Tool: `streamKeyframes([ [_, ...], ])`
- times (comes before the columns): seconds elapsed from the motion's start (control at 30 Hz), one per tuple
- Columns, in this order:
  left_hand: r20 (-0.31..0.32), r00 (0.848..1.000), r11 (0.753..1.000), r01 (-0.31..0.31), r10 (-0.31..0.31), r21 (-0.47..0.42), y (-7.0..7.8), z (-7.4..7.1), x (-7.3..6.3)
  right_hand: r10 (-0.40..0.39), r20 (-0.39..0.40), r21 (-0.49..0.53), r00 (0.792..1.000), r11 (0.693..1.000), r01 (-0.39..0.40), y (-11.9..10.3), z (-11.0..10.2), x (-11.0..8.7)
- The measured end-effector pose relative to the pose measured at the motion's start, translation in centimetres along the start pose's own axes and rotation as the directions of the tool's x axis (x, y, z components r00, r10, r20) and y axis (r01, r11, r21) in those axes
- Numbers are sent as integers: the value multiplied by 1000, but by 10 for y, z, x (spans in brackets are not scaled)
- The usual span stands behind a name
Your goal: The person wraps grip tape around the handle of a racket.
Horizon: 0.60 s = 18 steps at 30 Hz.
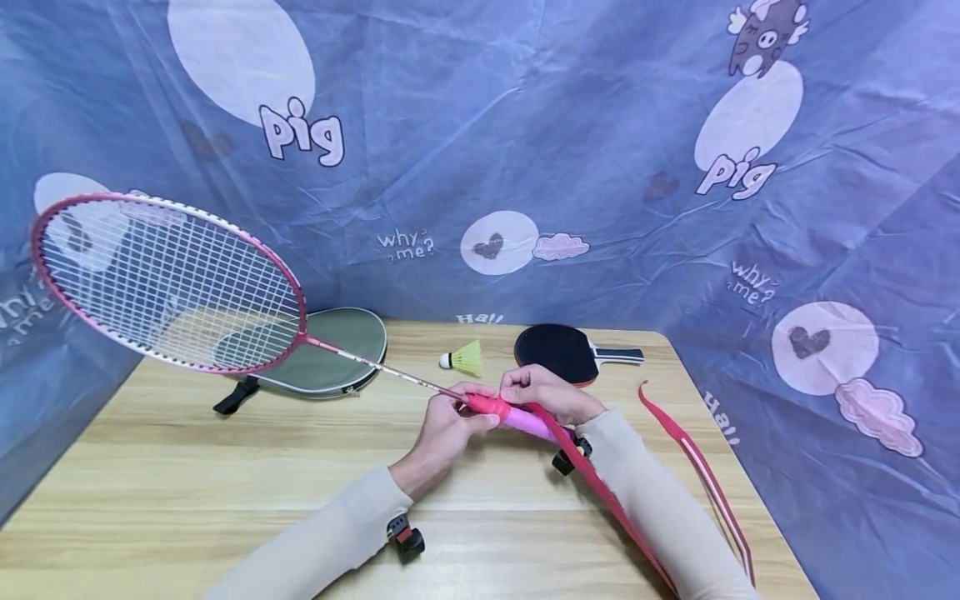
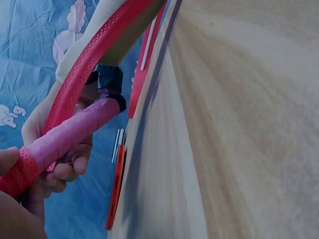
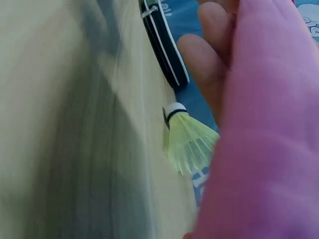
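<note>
You are holding the racket (image 1: 302, 338) above the table (image 1: 225, 467), its head taking up the left of the frame and its shaft slanting down to the centre, where both hands are meeting at the pink handle (image 1: 531, 422). Your left hand (image 1: 448, 423) is gripping the handle's red-wrapped top, fingers and thumb bent round it, probably to be steadying the racket and keeping the red turns from slipping. Your right hand (image 1: 551, 393) is pinching the red tape (image 1: 592, 479) just beside those turns, seemingly to be controlling its angle and tension. The tape's loose length is trailing along your right forearm to the lower edge, apparently hanging free to avoid snagging. A pale-lined strip (image 1: 701, 467) is lying at the right, apart from your hands. The shuttlecock (image 1: 467, 359), paddle (image 1: 555, 352) and case (image 1: 330, 354) are resting along the table's back, mid-frame, presumably leaving your arms working room in front.
</note>
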State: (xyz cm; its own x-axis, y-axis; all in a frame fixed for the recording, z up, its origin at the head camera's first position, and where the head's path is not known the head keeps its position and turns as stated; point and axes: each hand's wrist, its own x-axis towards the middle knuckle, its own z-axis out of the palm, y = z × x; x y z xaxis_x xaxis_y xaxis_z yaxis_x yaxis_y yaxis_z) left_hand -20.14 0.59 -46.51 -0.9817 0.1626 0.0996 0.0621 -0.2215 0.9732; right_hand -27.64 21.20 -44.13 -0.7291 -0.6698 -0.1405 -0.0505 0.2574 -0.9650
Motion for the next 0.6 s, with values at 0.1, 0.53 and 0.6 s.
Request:
streamKeyframes([
  [0.1,10,1000,1000,6,-5,-17,1,-2,1,-17,58,113,998,993,10,3,3,1],
  [0.53,3,1000,997,7,-7,81,-5,-2,4,-101,-7,164,995,981,101,12,10,-1],
  [0.6,-11,1000,993,15,-14,119,-6,-1,5,-116,-56,122,992,985,122,13,13,-2],
])
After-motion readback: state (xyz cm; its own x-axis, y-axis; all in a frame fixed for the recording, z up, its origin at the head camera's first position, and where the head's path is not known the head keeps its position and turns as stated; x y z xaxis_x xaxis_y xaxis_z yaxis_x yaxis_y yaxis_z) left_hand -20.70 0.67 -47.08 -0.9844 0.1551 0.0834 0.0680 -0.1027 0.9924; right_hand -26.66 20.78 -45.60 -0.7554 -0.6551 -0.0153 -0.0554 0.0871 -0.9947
